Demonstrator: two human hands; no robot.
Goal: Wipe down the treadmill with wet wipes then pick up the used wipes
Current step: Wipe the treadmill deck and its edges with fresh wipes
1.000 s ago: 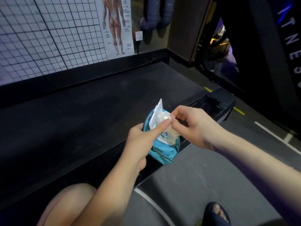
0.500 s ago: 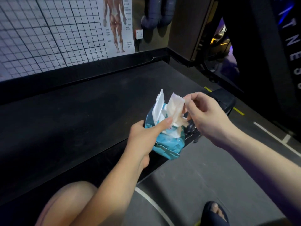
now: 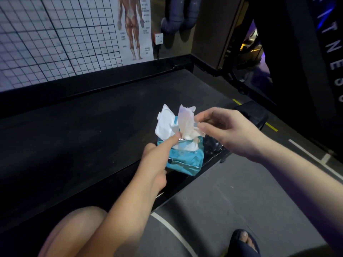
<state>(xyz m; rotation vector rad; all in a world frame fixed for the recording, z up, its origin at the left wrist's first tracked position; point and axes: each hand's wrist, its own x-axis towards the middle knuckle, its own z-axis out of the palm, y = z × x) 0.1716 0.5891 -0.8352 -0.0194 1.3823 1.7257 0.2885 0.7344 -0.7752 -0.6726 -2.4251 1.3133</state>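
Head: wipe (image 3: 186,121) pulled from pack (image 3: 186,162) (partly).

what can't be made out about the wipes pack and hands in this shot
Head view only:
Fingers of the left hand: hidden under the wipes pack.
Print on the pack: blurred, unreadable.
Lower end of the wipe: bunched at the opening, so whether it is free of the pack is unclear.
Text on the poster: too small.

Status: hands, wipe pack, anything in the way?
Left hand grips the wipe pack, thumb at the opening, lid flipped up. Right hand pinches a wipe, partly drawn out. No obstruction seen on the treadmill deck.
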